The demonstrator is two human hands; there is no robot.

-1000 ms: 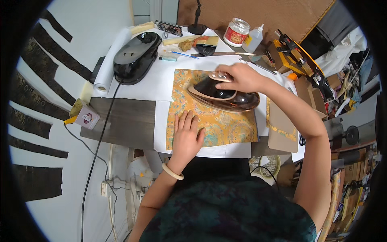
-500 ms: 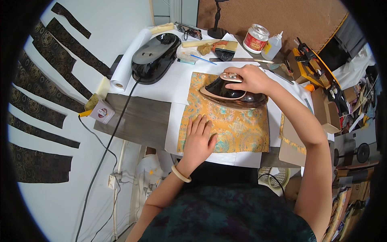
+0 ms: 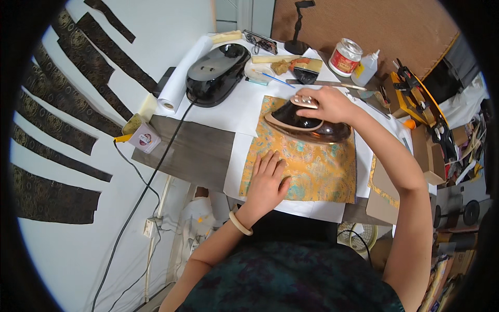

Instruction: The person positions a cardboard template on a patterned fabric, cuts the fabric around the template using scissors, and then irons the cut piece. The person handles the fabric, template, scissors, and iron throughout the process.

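My right hand (image 3: 332, 106) grips the handle of a glossy black clothes iron (image 3: 301, 119) with a copper-coloured rim. The iron lies across the upper part of a rectangular orange-yellow patterned fabric (image 3: 317, 174), its pointed end toward the left. Lower on the same fabric, my left hand (image 3: 267, 184) rests flat near the left edge, fingers stretched out, a pale bangle on the wrist. White paper (image 3: 236, 166) shows beneath the fabric on the table.
A rounded black corded case (image 3: 218, 73) and a paper roll (image 3: 182, 75) stand back left. Behind the iron are a jar (image 3: 345, 57), a squeeze bottle (image 3: 365, 69) and a metal ruler (image 3: 312, 82). A cup (image 3: 143, 136) hangs left; a tool box (image 3: 405, 96) sits right.
The whole view has shifted, so the table appears further right. The iron seems to have slid slightly left on the fabric. My left hand stays flat in about the same spot.
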